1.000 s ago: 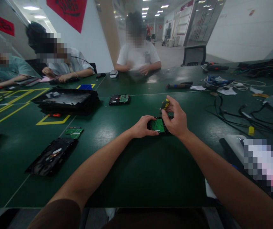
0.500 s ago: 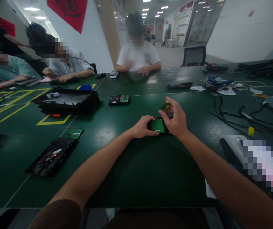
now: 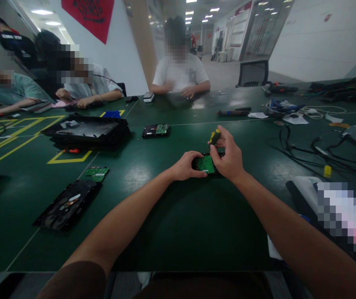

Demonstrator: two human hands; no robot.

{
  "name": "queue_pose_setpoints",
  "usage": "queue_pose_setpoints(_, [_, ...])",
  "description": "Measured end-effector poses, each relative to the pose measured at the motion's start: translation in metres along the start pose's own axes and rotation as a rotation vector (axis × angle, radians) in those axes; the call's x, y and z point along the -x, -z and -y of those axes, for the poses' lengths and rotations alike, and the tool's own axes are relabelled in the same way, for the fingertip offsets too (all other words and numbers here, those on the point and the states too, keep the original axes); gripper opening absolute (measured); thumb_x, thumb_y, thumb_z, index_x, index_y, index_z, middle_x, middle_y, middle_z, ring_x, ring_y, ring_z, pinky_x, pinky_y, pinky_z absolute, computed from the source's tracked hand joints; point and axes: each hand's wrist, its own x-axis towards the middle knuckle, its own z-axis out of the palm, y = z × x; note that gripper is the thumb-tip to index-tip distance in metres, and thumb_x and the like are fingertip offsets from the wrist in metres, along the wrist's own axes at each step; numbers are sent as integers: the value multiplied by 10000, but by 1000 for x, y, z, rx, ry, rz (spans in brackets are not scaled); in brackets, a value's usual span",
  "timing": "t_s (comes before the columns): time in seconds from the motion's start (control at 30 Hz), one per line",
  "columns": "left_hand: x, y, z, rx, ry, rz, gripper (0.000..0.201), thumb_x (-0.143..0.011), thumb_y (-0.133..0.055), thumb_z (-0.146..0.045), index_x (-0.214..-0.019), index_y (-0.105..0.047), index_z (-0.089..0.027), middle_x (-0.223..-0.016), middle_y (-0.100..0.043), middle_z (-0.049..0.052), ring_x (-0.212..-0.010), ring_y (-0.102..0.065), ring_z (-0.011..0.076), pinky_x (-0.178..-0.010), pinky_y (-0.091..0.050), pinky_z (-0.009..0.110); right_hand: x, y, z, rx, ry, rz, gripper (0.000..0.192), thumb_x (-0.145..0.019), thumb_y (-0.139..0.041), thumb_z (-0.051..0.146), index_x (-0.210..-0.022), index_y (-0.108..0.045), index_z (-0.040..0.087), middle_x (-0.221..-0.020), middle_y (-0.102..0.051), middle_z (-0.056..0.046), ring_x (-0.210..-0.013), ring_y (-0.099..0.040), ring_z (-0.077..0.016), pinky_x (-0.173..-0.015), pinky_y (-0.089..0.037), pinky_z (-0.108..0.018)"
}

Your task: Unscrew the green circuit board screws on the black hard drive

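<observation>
A hard drive (image 3: 205, 164) lies on the green table with its green circuit board facing up. My left hand (image 3: 186, 166) grips its left end between thumb and fingers. In my right hand (image 3: 229, 155) is a screwdriver (image 3: 215, 136) with a yellow and black handle, pinched by thumb and fingers above the drive's right part. The screwdriver's tip is hidden by my right hand, so I cannot tell whether it touches a screw. Farther back, a second hard drive (image 3: 156, 130) rests on the table with its board up.
Stacked black trays (image 3: 87, 131) stand at the left. Nearer are a loose green circuit board (image 3: 97, 172) and a black drive casing (image 3: 69, 203). Black cables (image 3: 302, 145) sprawl at the right. Across the table sits a person (image 3: 180, 74); other people sit at the left.
My right hand has shifted slightly, and the screwdriver handle now shows more fully and leans differently. My left hand and the hard drive stay put. A person in the background at far left has moved.
</observation>
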Motion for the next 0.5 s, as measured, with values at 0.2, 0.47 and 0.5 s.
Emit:
queue_pose_setpoints(0.2, [1,1,-1,-22,-14,8,777,-703,-878,-549,-1337,-607,-191,-1352,-618,133,-1263,-574,324,-1105,-479,501,1,0,-1,60,14,-15,686,-933,-673,316,-1560,-395,321,-1328,-633,-107,-947,-714,-267,-842,-661,-499])
queue_pose_setpoints(0.47, [1,2,-2,-23,-6,18,773,-700,-881,-547,-1333,-608,-196,-1354,-620,132,-1270,-571,326,-1111,-473,504,1,0,-2,81,-28,-27,695,-928,-683,335,-1558,-391,296,-1378,-634,-121,-904,-729,-261,-823,-660,-498])
queue_pose_setpoints(0.5, [1,2,-2,-23,-7,20,777,-702,-880,-546,-1336,-606,-192,-1357,-618,136,-1272,-570,325,-1110,-473,501,1,1,-2,91,-27,-32,698,-917,-700,342,-1548,-405,291,-1378,-640,-121,-894,-730,-258,-817,-660,-490])
